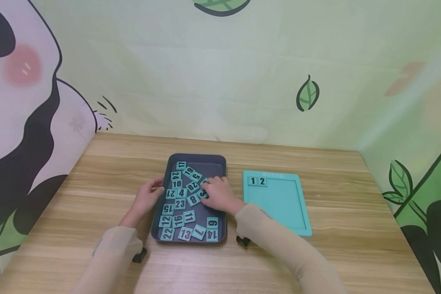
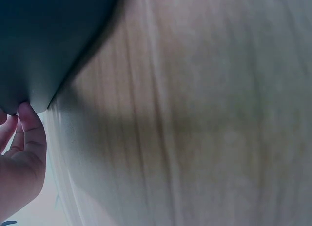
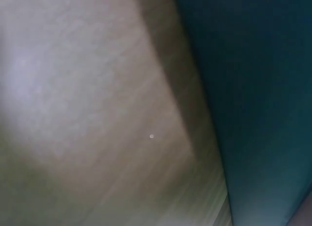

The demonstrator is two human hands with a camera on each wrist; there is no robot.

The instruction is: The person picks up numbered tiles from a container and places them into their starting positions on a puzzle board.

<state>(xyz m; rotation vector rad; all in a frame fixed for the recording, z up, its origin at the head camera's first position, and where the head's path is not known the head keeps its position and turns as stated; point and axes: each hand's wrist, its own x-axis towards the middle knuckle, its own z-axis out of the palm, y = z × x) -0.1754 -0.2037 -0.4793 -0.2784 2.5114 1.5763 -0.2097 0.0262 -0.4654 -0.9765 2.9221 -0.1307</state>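
Observation:
A dark grey tray (image 1: 220, 163) in the middle of the wooden table holds several loose teal number tiles (image 1: 180, 204). My left hand (image 1: 148, 198) holds the tray's left rim, and its fingertips (image 2: 29, 123) lie against the tray wall (image 2: 44, 41). Inside the tray at its right side, my right hand (image 1: 217, 194) has bent fingers pinching a tile marked 3 (image 1: 203, 193), which it partly hides. To the right lies a teal puzzle board (image 1: 283, 204) with tiles 1 and 2 (image 1: 257, 181) seated in its top left corner.
Bare wood (image 1: 353, 204) lies right of the board and in front of the tray. A patterned backdrop (image 1: 242, 81) walls in the table at the back and on both sides. The right wrist view shows only blurred wood (image 3: 97, 114) and a dark teal surface (image 3: 263, 99).

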